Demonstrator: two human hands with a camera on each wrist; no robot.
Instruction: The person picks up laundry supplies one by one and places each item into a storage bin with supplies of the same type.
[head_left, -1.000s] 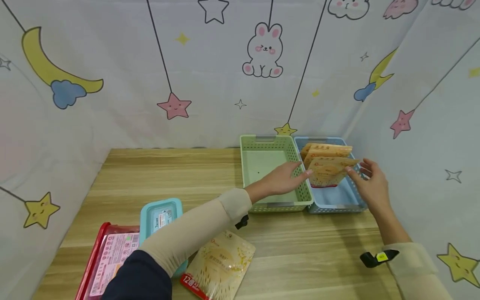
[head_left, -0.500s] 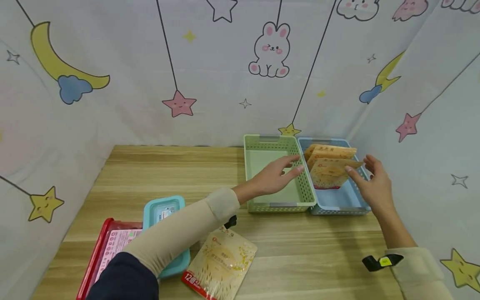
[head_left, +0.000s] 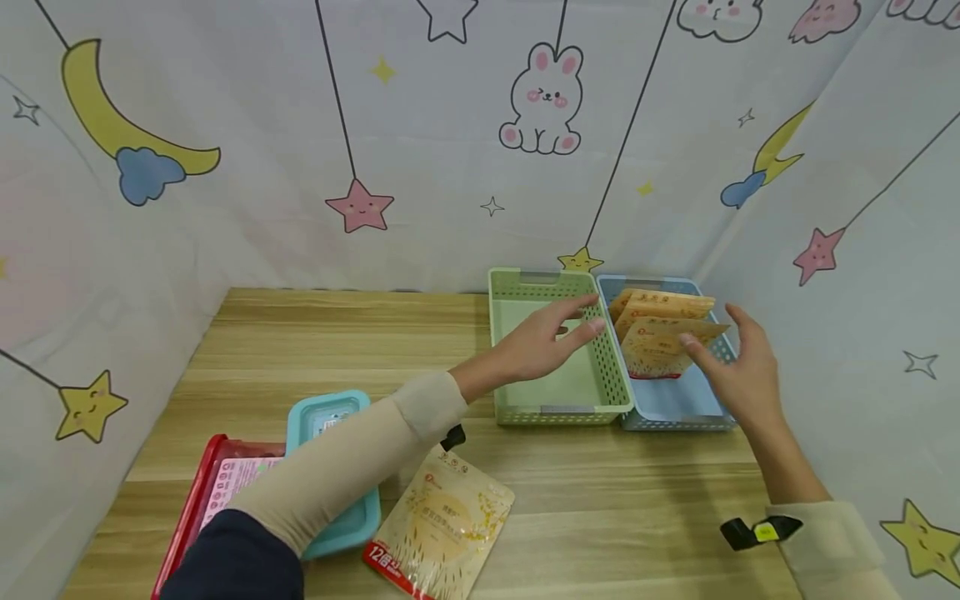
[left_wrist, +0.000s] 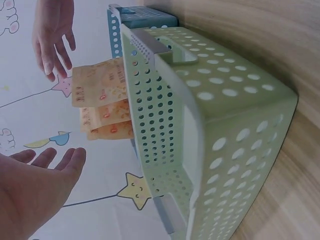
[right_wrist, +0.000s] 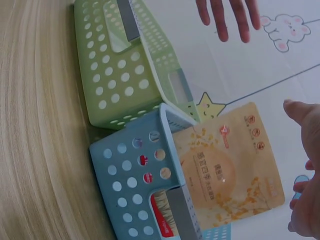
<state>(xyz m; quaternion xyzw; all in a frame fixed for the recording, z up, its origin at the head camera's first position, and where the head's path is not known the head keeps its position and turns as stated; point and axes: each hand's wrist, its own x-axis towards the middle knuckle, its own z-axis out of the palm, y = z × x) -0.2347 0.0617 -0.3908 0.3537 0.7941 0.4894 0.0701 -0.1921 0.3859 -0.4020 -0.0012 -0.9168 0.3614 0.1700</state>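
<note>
Over the green basket my left hand hovers with spread fingers, holding nothing. The blue basket stands beside it on the right. In it, several beige-gold flat pouches stand on edge, leaning together, with red lower ends. My right hand is over the blue basket's right side, thumb and fingers apart. In the right wrist view, a gap shows between my right hand and the front pouch. Another such pouch lies flat on the table.
At the front left are a red-rimmed box with a pink label and a light-blue lidded container, partly hidden by my left sleeve. The wooden table meets a printed cloth wall behind and at the sides.
Both hands have let go of the front pouch, which now stands in the blue basket. My left hand has drawn back left over the green basket; my right hand's fingers have parted from the pouch.
</note>
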